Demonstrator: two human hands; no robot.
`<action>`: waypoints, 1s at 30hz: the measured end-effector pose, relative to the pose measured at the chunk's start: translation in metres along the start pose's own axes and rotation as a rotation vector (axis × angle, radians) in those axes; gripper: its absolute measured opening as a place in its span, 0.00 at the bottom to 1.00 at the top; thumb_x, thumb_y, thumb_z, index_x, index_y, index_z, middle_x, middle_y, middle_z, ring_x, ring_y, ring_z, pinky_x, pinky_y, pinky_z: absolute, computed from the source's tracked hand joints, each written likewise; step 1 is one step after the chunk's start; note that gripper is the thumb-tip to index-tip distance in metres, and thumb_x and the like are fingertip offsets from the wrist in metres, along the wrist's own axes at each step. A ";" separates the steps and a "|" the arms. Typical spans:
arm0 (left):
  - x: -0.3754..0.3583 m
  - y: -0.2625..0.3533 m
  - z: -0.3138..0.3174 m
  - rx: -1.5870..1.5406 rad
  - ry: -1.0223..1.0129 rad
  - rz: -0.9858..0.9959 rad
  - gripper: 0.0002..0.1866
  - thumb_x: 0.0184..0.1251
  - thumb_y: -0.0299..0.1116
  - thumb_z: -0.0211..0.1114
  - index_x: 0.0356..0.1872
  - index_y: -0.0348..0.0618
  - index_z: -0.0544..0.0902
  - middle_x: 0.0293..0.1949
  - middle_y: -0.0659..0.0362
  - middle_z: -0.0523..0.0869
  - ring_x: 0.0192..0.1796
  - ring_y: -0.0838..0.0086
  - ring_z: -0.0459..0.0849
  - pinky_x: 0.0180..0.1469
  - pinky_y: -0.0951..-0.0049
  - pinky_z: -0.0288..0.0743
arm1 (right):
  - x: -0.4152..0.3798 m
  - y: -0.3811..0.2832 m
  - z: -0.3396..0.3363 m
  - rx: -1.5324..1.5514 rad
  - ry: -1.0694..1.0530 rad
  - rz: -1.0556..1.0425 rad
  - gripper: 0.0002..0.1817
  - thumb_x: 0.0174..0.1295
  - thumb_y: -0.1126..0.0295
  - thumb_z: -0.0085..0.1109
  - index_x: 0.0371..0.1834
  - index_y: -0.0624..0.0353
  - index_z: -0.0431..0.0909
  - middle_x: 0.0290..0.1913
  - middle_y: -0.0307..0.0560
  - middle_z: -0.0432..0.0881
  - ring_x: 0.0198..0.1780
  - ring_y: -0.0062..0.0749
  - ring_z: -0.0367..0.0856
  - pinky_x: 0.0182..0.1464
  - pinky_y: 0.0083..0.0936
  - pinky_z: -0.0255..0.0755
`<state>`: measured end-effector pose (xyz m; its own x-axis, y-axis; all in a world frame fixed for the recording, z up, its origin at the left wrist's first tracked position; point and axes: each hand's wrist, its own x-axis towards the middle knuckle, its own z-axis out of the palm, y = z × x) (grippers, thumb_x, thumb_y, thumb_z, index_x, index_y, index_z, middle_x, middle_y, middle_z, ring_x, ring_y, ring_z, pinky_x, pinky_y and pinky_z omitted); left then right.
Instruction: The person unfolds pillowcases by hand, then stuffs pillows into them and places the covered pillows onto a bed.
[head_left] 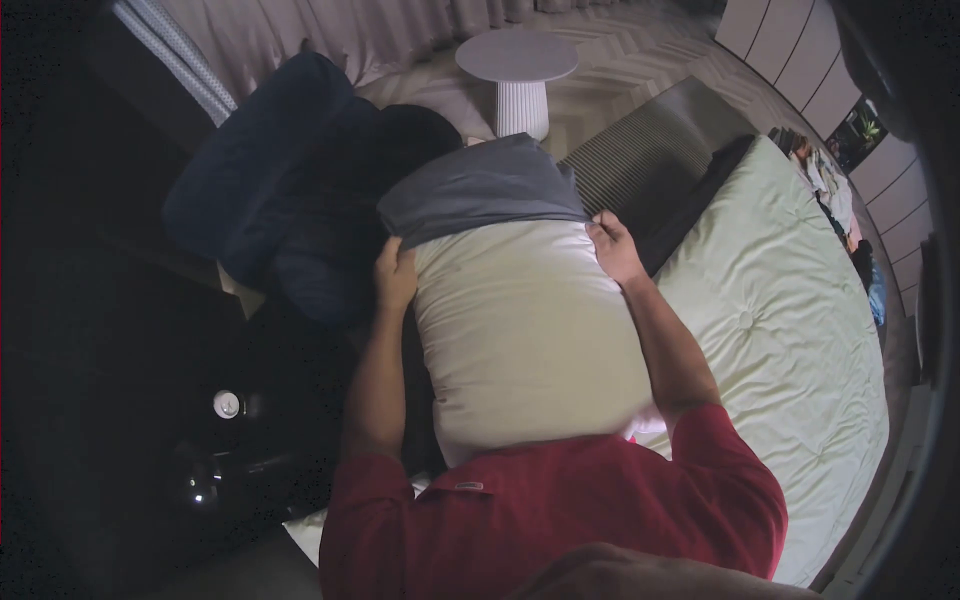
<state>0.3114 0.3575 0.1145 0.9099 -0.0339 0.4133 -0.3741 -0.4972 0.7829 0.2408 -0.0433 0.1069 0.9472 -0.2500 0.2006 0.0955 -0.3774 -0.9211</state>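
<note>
A plump white pillow (530,330) stretches away from my red shirt, between my forearms. Over its far end lies a grey pillowcase (480,188), its edge running across the pillow. My left hand (396,275) grips the pillowcase edge at the left side of the pillow, with the fingers partly hidden. On the right side my right hand (614,246) pinches the same edge between thumb and fingers.
A pale green quilted pad (770,330) spreads to the right. Dark blue cushions (270,160) lie at the left. Further back stand a round white table (517,56) and a ribbed dark mat (660,140). Clothes (835,195) are heaped at the far right.
</note>
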 end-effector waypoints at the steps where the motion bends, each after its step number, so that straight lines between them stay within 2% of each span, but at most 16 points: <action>1: -0.010 -0.003 -0.004 -0.015 -0.026 -0.032 0.13 0.75 0.30 0.58 0.54 0.41 0.85 0.52 0.54 0.90 0.55 0.63 0.85 0.60 0.65 0.74 | 0.000 -0.003 0.000 0.009 -0.041 -0.038 0.14 0.74 0.67 0.52 0.27 0.47 0.63 0.29 0.29 0.63 0.35 0.21 0.61 0.44 0.27 0.59; 2: -0.016 -0.008 -0.007 -0.021 -0.036 -0.048 0.14 0.76 0.29 0.58 0.57 0.40 0.85 0.55 0.54 0.90 0.58 0.64 0.86 0.63 0.66 0.74 | 0.002 -0.012 0.001 0.015 -0.064 -0.059 0.15 0.74 0.67 0.52 0.27 0.47 0.63 0.31 0.30 0.63 0.37 0.22 0.61 0.45 0.27 0.59; 4: -0.027 -0.028 -0.009 0.054 0.028 -0.106 0.01 0.67 0.29 0.61 0.36 0.46 0.80 0.30 0.61 0.79 0.36 0.72 0.74 0.42 0.66 0.69 | 0.005 -0.037 0.006 0.083 -0.102 -0.108 0.16 0.73 0.67 0.54 0.25 0.47 0.63 0.29 0.29 0.61 0.35 0.20 0.60 0.41 0.26 0.57; 5: -0.030 -0.036 -0.009 0.076 0.044 -0.124 0.04 0.65 0.30 0.62 0.30 0.48 0.78 0.24 0.63 0.76 0.30 0.74 0.71 0.36 0.66 0.68 | 0.007 -0.046 0.011 0.103 -0.115 -0.118 0.16 0.72 0.67 0.54 0.24 0.47 0.63 0.29 0.28 0.61 0.34 0.19 0.60 0.40 0.25 0.57; 6: -0.030 -0.042 -0.009 0.172 -0.019 -0.187 0.03 0.69 0.33 0.61 0.40 0.49 0.80 0.33 0.58 0.82 0.38 0.65 0.79 0.41 0.63 0.72 | 0.011 -0.052 0.017 0.148 -0.155 -0.183 0.16 0.72 0.69 0.55 0.24 0.47 0.64 0.29 0.28 0.62 0.34 0.19 0.60 0.41 0.25 0.56; 8: -0.026 -0.042 -0.014 0.316 -0.106 -0.280 0.12 0.76 0.38 0.60 0.54 0.50 0.83 0.47 0.50 0.92 0.50 0.51 0.90 0.48 0.59 0.77 | 0.021 -0.067 0.029 0.220 -0.216 -0.288 0.17 0.72 0.72 0.56 0.24 0.47 0.65 0.29 0.27 0.63 0.34 0.18 0.61 0.41 0.23 0.56; 11: -0.005 0.019 -0.020 0.313 -0.153 -0.313 0.20 0.73 0.30 0.57 0.65 0.48 0.80 0.51 0.51 0.91 0.54 0.52 0.88 0.57 0.60 0.78 | 0.042 -0.091 0.034 0.222 -0.209 -0.243 0.18 0.70 0.72 0.58 0.23 0.45 0.63 0.27 0.26 0.62 0.32 0.16 0.58 0.38 0.22 0.54; 14: 0.012 0.079 -0.006 0.073 -0.063 0.022 0.14 0.74 0.35 0.60 0.55 0.45 0.85 0.45 0.50 0.90 0.48 0.57 0.87 0.52 0.62 0.78 | 0.054 -0.111 0.034 0.248 -0.247 -0.156 0.16 0.70 0.71 0.59 0.23 0.45 0.67 0.24 0.25 0.64 0.28 0.12 0.59 0.33 0.17 0.55; 16: 0.025 0.121 0.008 0.087 -0.268 0.203 0.20 0.74 0.43 0.61 0.58 0.41 0.85 0.53 0.49 0.89 0.56 0.56 0.87 0.61 0.62 0.76 | 0.059 -0.130 0.038 0.240 -0.269 -0.162 0.13 0.69 0.72 0.57 0.24 0.48 0.72 0.26 0.29 0.72 0.31 0.15 0.66 0.37 0.18 0.61; 17: 0.031 0.136 0.014 0.091 -0.316 0.250 0.22 0.75 0.45 0.62 0.58 0.40 0.85 0.55 0.49 0.89 0.58 0.56 0.87 0.63 0.62 0.76 | 0.061 -0.139 0.043 0.239 -0.276 -0.167 0.12 0.69 0.72 0.57 0.24 0.49 0.73 0.27 0.30 0.74 0.32 0.16 0.68 0.38 0.18 0.62; 20: 0.054 0.158 0.035 0.238 -0.483 0.129 0.25 0.76 0.51 0.50 0.44 0.34 0.81 0.51 0.37 0.85 0.57 0.41 0.81 0.58 0.50 0.71 | 0.065 -0.160 0.059 0.379 -0.230 -0.157 0.17 0.69 0.70 0.60 0.21 0.45 0.66 0.23 0.24 0.66 0.27 0.10 0.59 0.30 0.15 0.54; 24: 0.097 0.151 0.047 0.310 -0.610 -0.030 0.32 0.77 0.47 0.37 0.62 0.29 0.76 0.65 0.30 0.77 0.69 0.38 0.74 0.69 0.51 0.67 | 0.069 -0.178 0.082 0.597 -0.230 -0.111 0.10 0.65 0.72 0.64 0.26 0.48 0.77 0.25 0.29 0.75 0.28 0.14 0.68 0.33 0.17 0.62; 26: 0.111 0.131 0.048 0.412 -0.627 0.029 0.29 0.77 0.38 0.34 0.57 0.29 0.80 0.62 0.29 0.79 0.67 0.38 0.77 0.69 0.52 0.69 | 0.062 -0.194 0.091 0.608 -0.267 -0.113 0.06 0.64 0.74 0.65 0.29 0.51 0.82 0.27 0.33 0.82 0.30 0.16 0.76 0.37 0.17 0.69; 28: 0.117 0.099 0.053 0.617 -0.495 0.359 0.21 0.76 0.35 0.44 0.54 0.38 0.83 0.56 0.37 0.85 0.57 0.42 0.84 0.62 0.48 0.74 | 0.051 -0.215 0.093 0.362 -0.396 -0.292 0.09 0.64 0.75 0.57 0.26 0.52 0.80 0.29 0.32 0.80 0.34 0.16 0.76 0.42 0.17 0.67; 29: 0.120 0.106 0.056 0.671 -0.457 0.445 0.19 0.76 0.35 0.46 0.54 0.40 0.83 0.55 0.39 0.87 0.54 0.42 0.85 0.61 0.47 0.76 | 0.050 -0.224 0.094 0.302 -0.424 -0.341 0.10 0.64 0.76 0.55 0.25 0.52 0.80 0.29 0.32 0.80 0.36 0.17 0.76 0.43 0.18 0.66; 30: 0.120 0.136 0.061 1.061 -0.588 0.285 0.17 0.71 0.25 0.51 0.56 0.29 0.79 0.60 0.41 0.82 0.62 0.55 0.79 0.69 0.61 0.66 | 0.051 -0.230 0.094 0.174 -0.456 -0.422 0.08 0.64 0.74 0.56 0.26 0.51 0.78 0.29 0.32 0.78 0.36 0.18 0.75 0.43 0.20 0.66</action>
<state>0.3806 0.2328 0.2421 0.8647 -0.5019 0.0222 -0.4908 -0.8534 -0.1758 0.2955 0.1144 0.2975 0.8486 0.3065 0.4312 0.5004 -0.2006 -0.8422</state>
